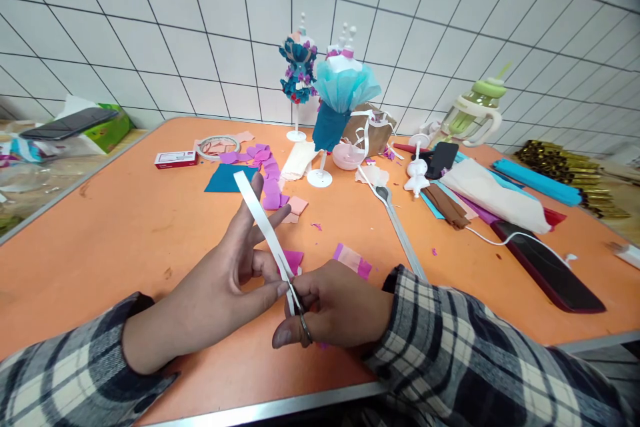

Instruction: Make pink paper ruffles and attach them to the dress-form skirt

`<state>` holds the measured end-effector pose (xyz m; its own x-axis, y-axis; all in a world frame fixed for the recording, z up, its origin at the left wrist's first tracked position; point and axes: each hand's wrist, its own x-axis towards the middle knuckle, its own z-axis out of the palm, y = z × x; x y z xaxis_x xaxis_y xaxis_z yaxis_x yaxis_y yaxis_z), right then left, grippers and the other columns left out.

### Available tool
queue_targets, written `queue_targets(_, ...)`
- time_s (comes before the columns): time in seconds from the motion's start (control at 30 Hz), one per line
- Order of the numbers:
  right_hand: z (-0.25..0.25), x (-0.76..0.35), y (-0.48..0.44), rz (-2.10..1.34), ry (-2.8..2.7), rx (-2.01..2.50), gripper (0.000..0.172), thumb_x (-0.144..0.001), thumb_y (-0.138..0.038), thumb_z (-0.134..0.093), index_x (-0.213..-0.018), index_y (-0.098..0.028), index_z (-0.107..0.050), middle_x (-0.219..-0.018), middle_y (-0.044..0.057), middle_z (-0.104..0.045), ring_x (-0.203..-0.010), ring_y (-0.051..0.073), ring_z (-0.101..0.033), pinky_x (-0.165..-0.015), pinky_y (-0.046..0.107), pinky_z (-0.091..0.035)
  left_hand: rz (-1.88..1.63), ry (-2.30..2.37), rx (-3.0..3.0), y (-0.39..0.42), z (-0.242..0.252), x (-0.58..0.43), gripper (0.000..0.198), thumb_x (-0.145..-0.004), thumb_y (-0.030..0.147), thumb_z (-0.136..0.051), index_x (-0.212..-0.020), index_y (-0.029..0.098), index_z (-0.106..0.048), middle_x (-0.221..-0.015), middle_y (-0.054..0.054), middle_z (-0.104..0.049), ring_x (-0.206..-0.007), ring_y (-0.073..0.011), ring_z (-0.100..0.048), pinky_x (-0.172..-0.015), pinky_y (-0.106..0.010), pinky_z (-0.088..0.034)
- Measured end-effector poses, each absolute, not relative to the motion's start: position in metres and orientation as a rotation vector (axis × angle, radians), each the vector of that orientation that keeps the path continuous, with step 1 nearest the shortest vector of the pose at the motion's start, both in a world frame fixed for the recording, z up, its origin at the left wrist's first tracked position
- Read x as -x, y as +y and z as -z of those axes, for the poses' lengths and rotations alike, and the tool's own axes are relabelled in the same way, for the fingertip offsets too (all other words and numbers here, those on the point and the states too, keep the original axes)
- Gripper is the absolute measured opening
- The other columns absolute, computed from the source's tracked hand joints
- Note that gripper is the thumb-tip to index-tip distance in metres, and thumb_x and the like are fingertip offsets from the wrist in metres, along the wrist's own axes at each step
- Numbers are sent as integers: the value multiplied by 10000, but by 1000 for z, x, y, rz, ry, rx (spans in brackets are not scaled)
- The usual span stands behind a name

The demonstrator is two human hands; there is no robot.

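Note:
My left hand [240, 260] pinches a narrow white strip [260, 219] between thumb and finger near its lower end, while the index finger stretches up behind it. The strip slants up and left over the table. In my right hand [330, 300] is a small pair of scissors [300, 320], thumb and fingers at the handles. Their blades lie along the strip's lower part, by my left thumb; whether they are cutting into it I cannot tell. Beyond the hands lie a magenta paper piece [293, 260] and a pink-and-purple paper piece [353, 260].
Mini dress forms [320, 177] with crepe-paper outfits stand at the back centre. Purple scraps [270, 180], a tape roll [219, 145], a small red box [176, 159] and a teal sheet [228, 178] lie left. Right are a phone [550, 270], paper rolls [500, 193] and a bottle [473, 110].

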<state>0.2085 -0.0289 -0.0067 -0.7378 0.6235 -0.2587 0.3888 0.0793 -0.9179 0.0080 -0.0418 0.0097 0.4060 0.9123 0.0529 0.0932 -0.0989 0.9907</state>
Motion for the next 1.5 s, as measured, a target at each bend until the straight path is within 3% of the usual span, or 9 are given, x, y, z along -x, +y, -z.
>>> queue_targets(0.2, 3, -209, -28, -1599, -2228, 1047, 517, -692, -639, -842, -694, -176, -612, -573, -76, -510, -550, 74, -456, -521, 216, -317, -883, 926, -1538, -43, -9, -8, 1137, -909, 207, -711, -1533, 633, 139, -1724, -129, -201, -701, -88, -682, -681, -335, -635)
queue_targets(0.37, 6, -208, -29, -1790, -2151, 1049, 540, -734, -685, -783, -692, -172, -622, -584, -50, -588, -535, 94, -545, -560, 225, -416, -890, 931, -1531, -42, -10, -8, 1161, -901, 203, -722, -1537, 616, 156, -1724, -145, -194, -672, -73, -666, -679, -328, -634)
queue_targets(0.6, 2, -210, -29, -1632, -2230, 1038, 488, -713, -627, -836, -732, -175, -653, -606, -69, -532, -567, 75, -464, -526, 212, -329, -877, 927, -1546, -43, -9, -8, 1149, -917, 216, -712, -1536, 610, 172, -1727, -150, -176, -684, -100, -682, -693, -365, -638)
queue_targets(0.83, 7, -209, -29, -1752, -2148, 1004, 503, -743, -639, -802, -681, -169, -633, -579, -45, -594, -556, 97, -564, -552, 204, -411, -883, 926, -1583, -42, -11, -8, 1130, -922, 214, -711, -1542, 615, 144, -1716, -137, -220, -669, -73, -672, -664, -303, -626)
queue_targets(1.07, 2, -211, -29, -1664, -2146, 1006, 496, -733, -633, -816, -732, -175, -625, -585, -70, -500, -558, 76, -463, -514, 203, -335, -912, 932, -1535, -44, -13, -10, 1172, -918, 222, -711, -1539, 572, 220, -1718, -193, -174, -641, -68, -658, -642, -319, -625)
queue_targets(1.33, 4, -213, -26, -1652, -2195, 972, 515, -756, -674, -774, -775, -173, -657, -659, -46, -543, -631, 104, -499, -564, 227, -358, -950, 910, -1538, -43, -14, -11, 1190, -910, 234, -723, -1501, 631, 230, -1741, -148, -99, -686, -70, -687, -651, -305, -636)
queue_targets(1.5, 5, -215, -26, -1650, -2230, 951, 530, -778, -698, -738, -773, -175, -655, -661, -45, -549, -626, 106, -495, -567, 230, -365, -943, 921, -1558, -42, -14, -10, 1190, -907, 211, -719, -1505, 633, 219, -1726, -150, -169, -640, -56, -661, -642, -309, -627)
